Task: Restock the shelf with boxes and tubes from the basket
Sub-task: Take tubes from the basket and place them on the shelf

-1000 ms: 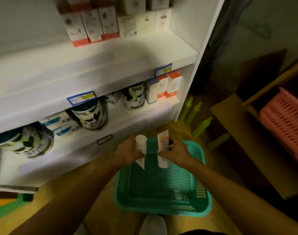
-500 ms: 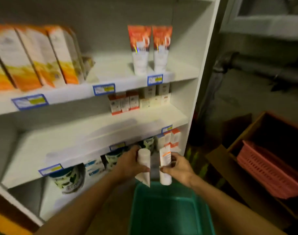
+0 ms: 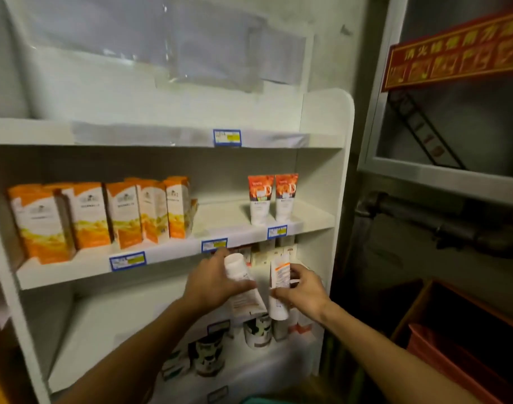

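Hands [image 3: 258,287] grip two tubes [image 3: 243,287] below the shelf edge [image 3: 173,253].

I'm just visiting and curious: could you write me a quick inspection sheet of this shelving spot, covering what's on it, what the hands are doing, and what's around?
Surface: white shelf unit; top shelf bare in view, price tags on the shelf edges.
Job's things: left tube and right tube, both caps down, held in front of the third shelf; two matching orange-topped tubes stand on the second shelf.
Clutter: orange cartons on the second shelf; round tins lower down.
Grippers: left hand grips the left tube; right hand grips the right tube.
Cables: nothing seen.
Surroundings: red sign upper right; teal basket rim at the bottom edge.
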{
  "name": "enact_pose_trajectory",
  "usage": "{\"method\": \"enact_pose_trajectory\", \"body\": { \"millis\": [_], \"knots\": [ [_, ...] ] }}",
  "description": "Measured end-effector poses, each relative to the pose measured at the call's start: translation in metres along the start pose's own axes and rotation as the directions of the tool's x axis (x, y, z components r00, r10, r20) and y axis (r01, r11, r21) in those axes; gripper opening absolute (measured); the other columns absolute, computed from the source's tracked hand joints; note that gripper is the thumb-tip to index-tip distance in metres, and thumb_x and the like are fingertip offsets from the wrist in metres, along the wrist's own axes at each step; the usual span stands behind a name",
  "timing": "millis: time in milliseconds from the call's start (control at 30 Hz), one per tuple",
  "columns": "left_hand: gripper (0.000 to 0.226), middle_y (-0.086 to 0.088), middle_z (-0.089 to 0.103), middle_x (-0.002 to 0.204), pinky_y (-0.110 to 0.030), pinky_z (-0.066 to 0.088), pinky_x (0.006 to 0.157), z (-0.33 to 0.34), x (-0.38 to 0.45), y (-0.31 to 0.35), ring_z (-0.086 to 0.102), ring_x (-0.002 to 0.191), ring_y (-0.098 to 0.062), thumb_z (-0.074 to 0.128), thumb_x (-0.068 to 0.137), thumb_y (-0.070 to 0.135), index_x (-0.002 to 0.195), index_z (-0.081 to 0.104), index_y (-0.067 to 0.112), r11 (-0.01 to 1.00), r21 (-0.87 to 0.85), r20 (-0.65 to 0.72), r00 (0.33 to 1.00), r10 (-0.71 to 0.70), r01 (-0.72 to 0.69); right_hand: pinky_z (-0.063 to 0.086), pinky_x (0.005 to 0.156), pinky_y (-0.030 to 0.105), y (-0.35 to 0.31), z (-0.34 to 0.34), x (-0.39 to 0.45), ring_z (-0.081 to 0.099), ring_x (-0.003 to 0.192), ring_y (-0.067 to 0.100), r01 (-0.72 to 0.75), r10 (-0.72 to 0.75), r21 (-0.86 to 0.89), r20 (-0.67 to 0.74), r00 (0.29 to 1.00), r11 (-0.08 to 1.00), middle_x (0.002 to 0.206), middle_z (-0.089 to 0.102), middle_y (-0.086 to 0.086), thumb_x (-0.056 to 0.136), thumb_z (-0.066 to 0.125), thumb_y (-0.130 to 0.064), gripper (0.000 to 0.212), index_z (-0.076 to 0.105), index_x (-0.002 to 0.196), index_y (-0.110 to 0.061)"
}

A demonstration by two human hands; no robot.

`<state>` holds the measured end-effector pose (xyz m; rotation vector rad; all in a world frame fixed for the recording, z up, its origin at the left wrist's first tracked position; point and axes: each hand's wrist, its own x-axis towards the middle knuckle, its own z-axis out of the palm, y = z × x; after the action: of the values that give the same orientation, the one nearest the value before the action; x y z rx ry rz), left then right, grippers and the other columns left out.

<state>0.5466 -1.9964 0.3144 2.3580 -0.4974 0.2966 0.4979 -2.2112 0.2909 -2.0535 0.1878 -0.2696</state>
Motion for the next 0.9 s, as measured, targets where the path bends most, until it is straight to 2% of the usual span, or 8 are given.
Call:
{"method": "enact_pose_trajectory", "body": {
  "millis": [233, 400, 467, 567, 600, 700, 800, 900],
  "knots": [
    [0.072, 0.001, 0.061, 0.102, -0.032, 0.052, 0.071, -0.045, 0.016, 0.018, 0.060, 0.091, -0.020, 0.090, 0.063, 0.054, 0.110, 0.045, 0.023, 0.988, -0.092, -0.163, 0.977, -0.138, 0.124, 0.057, 0.091, 0.034, -0.048, -0.016, 0.013, 0.069, 0.092, 0.009, 0.084, -0.082, 0.022, -0.072, 0.994, 0.996, 0.103, 0.071, -0.005, 0.068, 0.087, -0.014, 0.049, 0.063, 0.110, -0.023],
    [0.071, 0.001, 0.061, 0.104, -0.027, 0.053, 0.064, -0.067, 0.027, 0.030, 0.061, 0.091, -0.019, 0.091, 0.065, 0.050, 0.112, 0.046, 0.022, 0.936, -0.302, -0.259, 0.929, -0.264, 0.182, 0.055, 0.088, 0.029, -0.072, -0.023, 0.015, 0.065, 0.091, 0.005, 0.112, -0.106, 0.063, -0.086, 0.991, 0.992, 0.100, 0.068, -0.008, 0.072, 0.085, -0.012, 0.048, 0.059, 0.111, -0.022],
    [0.078, -0.002, 0.065, 0.108, -0.036, 0.060, 0.074, -0.072, 0.033, 0.032, 0.065, 0.095, -0.022, 0.091, 0.062, 0.054, 0.118, 0.051, 0.018, 0.885, -0.414, -0.260, 0.904, -0.340, 0.214, 0.056, 0.087, 0.029, -0.080, -0.024, 0.016, 0.065, 0.089, 0.005, 0.123, -0.117, 0.081, -0.080, 0.990, 0.989, 0.100, 0.068, -0.009, 0.074, 0.084, -0.009, 0.046, 0.058, 0.108, -0.024],
    [0.088, -0.001, 0.072, 0.106, -0.043, 0.063, 0.082, -0.077, 0.036, 0.032, 0.070, 0.094, -0.023, 0.090, 0.047, 0.065, 0.115, 0.059, 0.018, 0.823, -0.518, -0.167, 0.916, -0.364, 0.232, 0.059, 0.088, 0.035, -0.089, -0.024, 0.019, 0.068, 0.091, 0.009, 0.137, -0.125, 0.127, -0.099, 0.987, 0.982, 0.105, 0.070, -0.004, 0.073, 0.084, -0.010, 0.046, 0.061, 0.112, -0.020],
    [0.081, -0.001, 0.073, 0.102, -0.044, 0.063, 0.081, -0.076, 0.036, 0.032, 0.071, 0.092, -0.022, 0.092, 0.047, 0.062, 0.108, 0.062, 0.019, 0.809, -0.537, -0.125, 0.927, -0.354, 0.237, 0.059, 0.088, 0.038, -0.091, -0.023, 0.021, 0.069, 0.092, 0.011, 0.145, -0.130, 0.140, -0.111, 0.985, 0.979, 0.105, 0.070, -0.004, 0.073, 0.085, -0.011, 0.047, 0.063, 0.114, -0.018],
    [0.050, -0.002, 0.071, 0.099, -0.038, 0.063, 0.080, -0.069, 0.032, 0.034, 0.070, 0.090, -0.020, 0.095, 0.062, 0.038, 0.098, 0.066, 0.019, 0.802, -0.541, -0.025, 0.949, -0.314, 0.252, 0.059, 0.089, 0.042, -0.097, -0.022, 0.025, 0.069, 0.094, 0.013, 0.145, -0.123, 0.168, -0.136, 0.983, 0.975, 0.102, 0.069, -0.006, 0.073, 0.085, -0.013, 0.048, 0.063, 0.114, -0.019],
    [0.046, -0.002, 0.071, 0.104, -0.021, 0.056, 0.067, -0.066, 0.031, 0.032, 0.068, 0.087, -0.012, 0.091, 0.071, 0.030, 0.109, 0.070, 0.014, 0.828, -0.494, 0.067, 0.962, -0.266, 0.264, 0.059, 0.089, 0.042, -0.100, -0.020, 0.027, 0.069, 0.093, 0.013, 0.146, -0.122, 0.182, -0.134, 0.983, 0.972, 0.102, 0.068, -0.007, 0.073, 0.085, -0.012, 0.049, 0.062, 0.116, -0.017],
    [0.052, -0.004, 0.072, 0.110, -0.019, 0.054, 0.067, -0.067, 0.036, 0.028, 0.068, 0.091, -0.013, 0.088, 0.074, 0.028, 0.121, 0.071, 0.012, 0.869, -0.405, 0.159, 0.958, -0.240, 0.285, 0.059, 0.088, 0.039, -0.098, -0.020, 0.028, 0.068, 0.091, 0.010, 0.137, -0.115, 0.189, -0.122, 0.986, 0.972, 0.100, 0.068, -0.009, 0.073, 0.086, -0.011, 0.049, 0.063, 0.116, -0.017]
  ]
}}
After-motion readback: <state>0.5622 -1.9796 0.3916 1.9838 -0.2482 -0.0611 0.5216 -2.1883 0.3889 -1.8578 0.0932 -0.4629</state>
